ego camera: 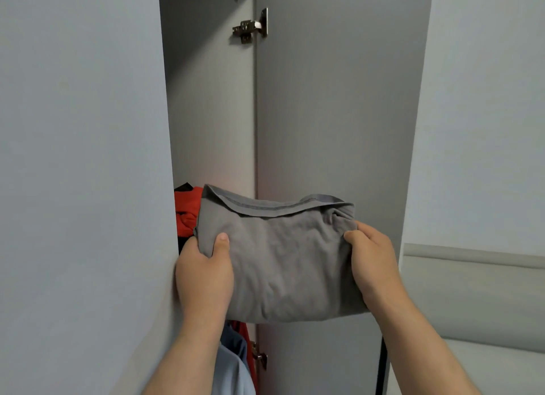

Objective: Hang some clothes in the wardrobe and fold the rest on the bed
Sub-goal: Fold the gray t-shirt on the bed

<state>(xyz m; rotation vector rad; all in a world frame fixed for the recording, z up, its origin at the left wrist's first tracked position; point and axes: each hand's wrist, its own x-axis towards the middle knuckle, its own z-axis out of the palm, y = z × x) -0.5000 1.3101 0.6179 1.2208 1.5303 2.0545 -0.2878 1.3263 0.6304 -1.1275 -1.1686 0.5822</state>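
At the left, the narrow opening of the pale grey wardrobe (211,105) shows a crumpled red-orange garment (187,210) inside, just behind the load. The left hand (203,276) clamps the left edge of a folded grey cotton garment (283,265), thumb on top; the right hand (373,265) pinches its right edge. The garment's long axis runs hand to hand, across the opening, held in mid-air. The left hand is nearer the gap, so that end likely leads.
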